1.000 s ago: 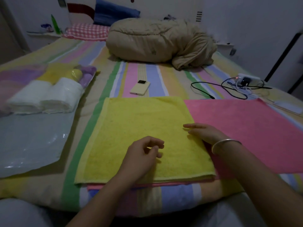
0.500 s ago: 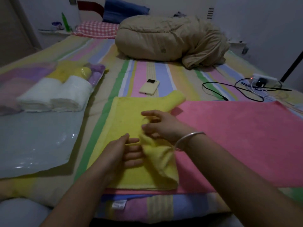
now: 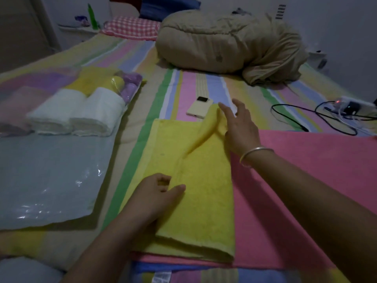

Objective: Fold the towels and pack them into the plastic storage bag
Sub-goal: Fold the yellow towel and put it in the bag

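Plastic storage bag (image 3: 51, 176) lies flat on the bed (image 3: 130, 172), holding two rolled white towels (image 3: 77, 113), with a yellow roll (image 3: 118, 82) and purple rolls (image 3: 132, 86) beyond. Beside it, the folded yellow towel (image 3: 200, 190) lies on a pink towel (image 3: 306, 180). The left hand (image 3: 157, 193) rests loosely curled on its near part, and the right hand (image 3: 238, 129) is open-fingered at its far fold.

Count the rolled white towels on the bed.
2. Both lie side by side at the far end of the plastic storage bag: the left white roll and the right white roll. More may be hidden behind them.
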`<action>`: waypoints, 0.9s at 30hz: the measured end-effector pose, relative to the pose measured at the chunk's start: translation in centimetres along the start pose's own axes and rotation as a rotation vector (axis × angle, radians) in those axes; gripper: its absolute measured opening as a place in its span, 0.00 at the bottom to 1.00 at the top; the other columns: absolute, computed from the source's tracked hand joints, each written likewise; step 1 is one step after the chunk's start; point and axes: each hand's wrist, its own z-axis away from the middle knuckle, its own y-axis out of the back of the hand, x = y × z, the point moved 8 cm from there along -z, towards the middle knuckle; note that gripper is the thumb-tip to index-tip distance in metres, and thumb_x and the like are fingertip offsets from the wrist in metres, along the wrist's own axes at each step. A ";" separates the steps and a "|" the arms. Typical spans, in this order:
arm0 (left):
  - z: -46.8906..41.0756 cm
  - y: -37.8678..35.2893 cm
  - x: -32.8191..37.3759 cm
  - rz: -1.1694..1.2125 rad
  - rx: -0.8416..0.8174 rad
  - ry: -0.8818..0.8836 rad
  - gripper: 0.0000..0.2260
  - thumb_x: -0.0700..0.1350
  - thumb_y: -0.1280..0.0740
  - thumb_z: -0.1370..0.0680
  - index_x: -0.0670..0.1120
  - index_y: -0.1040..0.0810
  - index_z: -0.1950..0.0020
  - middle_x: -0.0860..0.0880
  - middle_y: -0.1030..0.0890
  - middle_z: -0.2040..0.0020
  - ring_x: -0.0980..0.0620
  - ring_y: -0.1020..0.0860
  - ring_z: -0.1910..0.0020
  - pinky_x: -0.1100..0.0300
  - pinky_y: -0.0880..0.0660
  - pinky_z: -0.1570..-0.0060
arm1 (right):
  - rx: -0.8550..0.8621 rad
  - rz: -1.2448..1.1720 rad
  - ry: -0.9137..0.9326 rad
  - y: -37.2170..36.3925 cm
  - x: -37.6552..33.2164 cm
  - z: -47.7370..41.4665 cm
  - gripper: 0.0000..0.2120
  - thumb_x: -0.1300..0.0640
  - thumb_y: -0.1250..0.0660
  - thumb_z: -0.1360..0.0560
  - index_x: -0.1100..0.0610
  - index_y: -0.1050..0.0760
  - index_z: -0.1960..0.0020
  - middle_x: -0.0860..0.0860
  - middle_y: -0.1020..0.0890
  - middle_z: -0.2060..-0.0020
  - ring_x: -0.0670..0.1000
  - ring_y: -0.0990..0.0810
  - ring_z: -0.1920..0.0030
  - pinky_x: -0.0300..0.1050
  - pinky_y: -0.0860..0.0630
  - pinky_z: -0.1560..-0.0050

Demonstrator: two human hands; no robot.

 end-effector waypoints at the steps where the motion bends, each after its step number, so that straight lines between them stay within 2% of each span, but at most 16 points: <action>1: -0.1 0.2 0.1 -0.025 0.004 -0.031 0.23 0.55 0.28 0.28 0.50 0.28 0.36 0.48 0.19 0.47 0.53 0.21 0.51 0.57 0.25 0.54 | -0.021 0.014 0.009 -0.6 0.1 -1.2 0.36 0.70 0.40 0.29 0.47 0.42 0.25 0.56 0.43 0.26 0.61 0.36 0.32 0.55 0.27 0.47; 3: -0.2 0.5 0.3 -0.089 0.028 -0.088 0.23 0.54 0.27 0.29 0.54 0.31 0.37 0.52 0.22 0.55 0.56 0.23 0.56 0.60 0.28 0.59 | -0.121 0.024 0.058 -2.1 -0.2 -3.3 0.34 0.67 0.39 0.27 0.47 0.42 0.25 0.55 0.38 0.28 0.60 0.36 0.32 0.54 0.28 0.45; 6: -0.1 0.5 0.6 -0.112 0.041 -0.187 0.23 0.52 0.26 0.29 0.55 0.36 0.41 0.54 0.25 0.59 0.58 0.26 0.61 0.57 0.27 0.55 | -0.271 -0.075 0.020 -4.2 -0.4 -5.8 0.31 0.59 0.35 0.24 0.50 0.42 0.25 0.59 0.29 0.36 0.61 0.31 0.36 0.52 0.30 0.44; 10: 0.3 -0.1 0.8 -0.157 -0.064 -0.279 0.13 0.52 0.28 0.29 0.58 0.29 0.50 0.53 0.25 0.58 0.59 0.29 0.64 0.61 0.29 0.60 | -0.422 -0.140 -0.099 -7.0 -0.5 -6.8 0.30 0.51 0.39 0.21 0.54 0.47 0.23 0.59 0.30 0.32 0.60 0.30 0.33 0.52 0.31 0.37; 12: 0.4 -0.4 0.9 -0.188 -0.107 -0.322 0.10 0.52 0.29 0.28 0.61 0.26 0.49 0.50 0.26 0.60 0.59 0.30 0.65 0.62 0.29 0.61 | -0.468 -0.116 -0.138 -7.9 -0.5 -7.0 0.29 0.49 0.39 0.21 0.56 0.45 0.24 0.58 0.31 0.30 0.60 0.31 0.32 0.51 0.32 0.35; 15: 0.3 -0.5 0.9 -0.185 -0.115 -0.339 0.13 0.51 0.29 0.27 0.63 0.24 0.45 0.49 0.27 0.63 0.59 0.32 0.67 0.61 0.29 0.62 | -0.460 -0.099 -0.181 -8.1 -0.7 -7.5 0.25 0.53 0.37 0.23 0.55 0.36 0.28 0.58 0.30 0.31 0.59 0.30 0.34 0.51 0.31 0.34; 18: 0.5 -0.4 0.8 -0.178 -0.106 -0.327 0.15 0.50 0.29 0.27 0.65 0.24 0.43 0.44 0.21 0.55 0.55 0.25 0.61 0.54 0.24 0.53 | -0.389 -0.136 -0.175 -7.2 -1.6 -7.9 0.22 0.58 0.40 0.25 0.50 0.29 0.31 0.58 0.28 0.34 0.58 0.27 0.36 0.51 0.29 0.35; 20: 1.1 -0.2 0.9 -0.174 -0.088 -0.328 0.16 0.50 0.29 0.27 0.66 0.25 0.42 0.50 0.19 0.51 0.54 0.21 0.54 0.52 0.22 0.49 | -0.336 -0.173 -0.132 -6.2 -2.5 -8.3 0.17 0.58 0.39 0.24 0.52 0.23 0.37 0.56 0.24 0.37 0.57 0.25 0.40 0.48 0.27 0.42; 22: 1.8 0.4 1.1 -0.169 -0.026 -0.347 0.16 0.49 0.29 0.26 0.65 0.25 0.42 0.61 0.21 0.49 0.61 0.22 0.52 0.58 0.23 0.47 | -0.285 -0.252 -0.088 -5.1 -3.9 -8.8 0.12 0.55 0.37 0.23 0.54 0.20 0.42 0.55 0.22 0.39 0.56 0.23 0.42 0.45 0.28 0.46; 25: 3.2 2.2 1.3 -0.188 0.083 -0.392 0.16 0.48 0.30 0.26 0.63 0.25 0.42 0.72 0.29 0.50 0.69 0.28 0.54 0.72 0.29 0.48 | -0.241 -0.323 -0.039 -4.0 -6.6 -9.6 0.11 0.54 0.36 0.23 0.55 0.20 0.45 0.54 0.19 0.44 0.57 0.23 0.43 0.46 0.28 0.46; 27: 4.0 3.7 1.1 -0.221 0.143 -0.409 0.16 0.48 0.30 0.25 0.63 0.25 0.41 0.73 0.31 0.50 0.67 0.28 0.50 0.69 0.29 0.44 | -0.219 -0.324 0.004 -3.7 -8.9 -10.1 0.11 0.55 0.37 0.22 0.56 0.21 0.44 0.55 0.20 0.43 0.57 0.23 0.42 0.47 0.28 0.44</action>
